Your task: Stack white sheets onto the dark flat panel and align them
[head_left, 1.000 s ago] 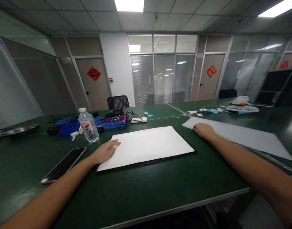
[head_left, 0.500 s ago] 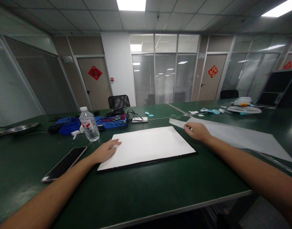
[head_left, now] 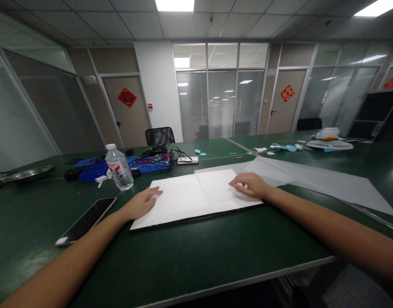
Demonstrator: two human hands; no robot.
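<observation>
A white rectangular panel point(head_left: 173, 203) with a dark front edge lies on the green table. My left hand point(head_left: 143, 203) rests at its left side, fingers stretched out over the white surface. A thin translucent white sheet point(head_left: 212, 182) covers the right part of the panel and runs out past its back right corner. My right hand point(head_left: 249, 186) is over the panel's right side, thumb and fingers curled in a pinch on this sheet. The exact grip point is partly hidden by the fingers.
A phone point(head_left: 87, 220) lies beside my left forearm. Behind it stand a water bottle point(head_left: 119, 167) and blue trays point(head_left: 149, 164) with tangled wires. Another stretch of translucent sheeting point(head_left: 340, 190) spreads to the right, before a white fan point(head_left: 329, 144). The table edge point(head_left: 247, 280) runs close in front.
My right hand has moved left from beside the panel to over its right part, drawing the translucent sheet across it. My left hand has stayed in place.
</observation>
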